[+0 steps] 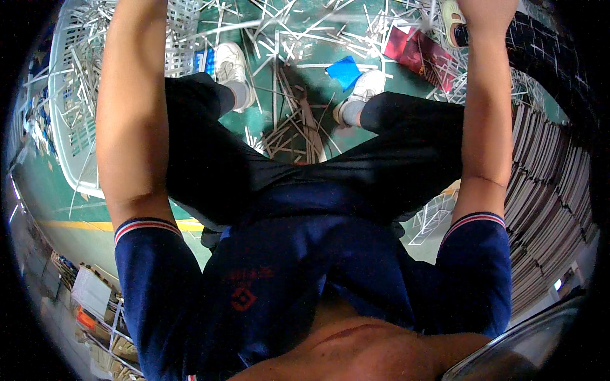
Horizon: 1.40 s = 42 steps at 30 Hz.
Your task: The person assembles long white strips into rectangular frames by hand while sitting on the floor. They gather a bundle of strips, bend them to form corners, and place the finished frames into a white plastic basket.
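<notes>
My left forearm reaches up past the top edge, so the left hand itself is out of the picture. It passes in front of a pale green plastic basket filled with thin white strips. On the other side, my right hand shows only its wrist and heel at the top edge. Its fingers are cut off, and whatever they may hold is hidden. A blurred pale strip runs across the top between the two arms; whether either hand touches it cannot be seen.
White strips litter the green floor around my white shoes. A blue piece and dark red sheets lie among them. Tall stacks of thin flat sheets stand at the right. Cartons are at the lower left.
</notes>
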Each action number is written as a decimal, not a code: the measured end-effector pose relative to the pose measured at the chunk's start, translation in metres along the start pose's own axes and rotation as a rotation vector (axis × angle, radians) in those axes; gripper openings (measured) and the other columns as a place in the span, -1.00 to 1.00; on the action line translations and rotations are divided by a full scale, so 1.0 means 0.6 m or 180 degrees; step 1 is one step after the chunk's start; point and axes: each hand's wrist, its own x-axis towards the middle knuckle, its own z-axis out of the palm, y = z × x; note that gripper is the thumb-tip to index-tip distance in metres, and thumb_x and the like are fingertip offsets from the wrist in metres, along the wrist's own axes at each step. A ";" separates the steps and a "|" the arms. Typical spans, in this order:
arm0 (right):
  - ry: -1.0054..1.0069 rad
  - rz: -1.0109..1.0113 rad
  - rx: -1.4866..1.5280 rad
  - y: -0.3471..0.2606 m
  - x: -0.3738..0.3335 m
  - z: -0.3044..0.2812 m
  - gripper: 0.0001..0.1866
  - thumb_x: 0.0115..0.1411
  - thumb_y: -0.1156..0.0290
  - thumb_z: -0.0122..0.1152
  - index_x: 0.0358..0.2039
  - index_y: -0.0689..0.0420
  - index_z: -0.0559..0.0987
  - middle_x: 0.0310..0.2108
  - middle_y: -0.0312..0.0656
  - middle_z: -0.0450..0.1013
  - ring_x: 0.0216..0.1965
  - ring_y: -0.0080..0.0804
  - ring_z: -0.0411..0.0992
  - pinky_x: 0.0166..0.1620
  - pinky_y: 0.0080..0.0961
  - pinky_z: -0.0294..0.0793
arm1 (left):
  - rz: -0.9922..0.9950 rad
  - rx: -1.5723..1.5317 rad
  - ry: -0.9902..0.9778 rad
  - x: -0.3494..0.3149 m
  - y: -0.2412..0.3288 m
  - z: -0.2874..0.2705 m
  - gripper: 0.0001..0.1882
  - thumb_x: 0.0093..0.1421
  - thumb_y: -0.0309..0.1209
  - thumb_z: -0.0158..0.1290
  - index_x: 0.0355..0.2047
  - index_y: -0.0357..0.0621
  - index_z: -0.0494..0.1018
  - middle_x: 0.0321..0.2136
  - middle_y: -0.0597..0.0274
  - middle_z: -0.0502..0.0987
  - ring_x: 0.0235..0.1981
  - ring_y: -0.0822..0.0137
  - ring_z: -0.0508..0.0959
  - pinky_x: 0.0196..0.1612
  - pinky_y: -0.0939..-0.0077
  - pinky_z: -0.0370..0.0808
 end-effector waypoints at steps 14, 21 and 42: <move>-0.3130 0.0802 0.0444 0.011 -0.125 0.136 -0.48 0.13 0.18 0.31 0.07 0.18 0.63 -0.08 0.17 0.59 -0.02 0.17 0.55 0.08 -0.14 0.53 | 0.0201 -0.0251 -0.0439 -0.015 0.011 0.000 -0.63 0.29 -0.28 0.18 -0.57 -0.32 0.59 -0.70 0.22 0.56 -0.68 0.39 0.55 -0.50 0.42 0.50; -0.3192 0.0928 0.0091 0.064 -0.247 0.255 -0.44 0.10 0.17 0.25 0.08 0.19 0.61 -0.04 0.25 0.56 0.01 0.23 0.52 0.09 -0.08 0.51 | 0.0292 0.0100 -0.0461 -0.015 0.016 -0.013 -0.62 0.27 -0.27 0.20 -0.56 -0.35 0.58 -0.70 0.21 0.54 -0.67 0.40 0.54 -0.51 0.41 0.48; -0.3673 0.0586 0.1719 -0.079 -0.332 0.481 -0.65 0.08 0.18 0.26 -0.17 0.05 0.74 -0.42 -0.06 0.64 -0.36 -0.16 0.63 -0.18 -0.26 0.60 | 0.0807 -0.0917 -0.0063 -0.032 0.044 -0.034 -0.66 0.17 -0.25 0.25 -0.55 -0.32 0.60 -0.72 0.07 0.48 -0.66 0.29 0.45 -0.47 0.32 0.44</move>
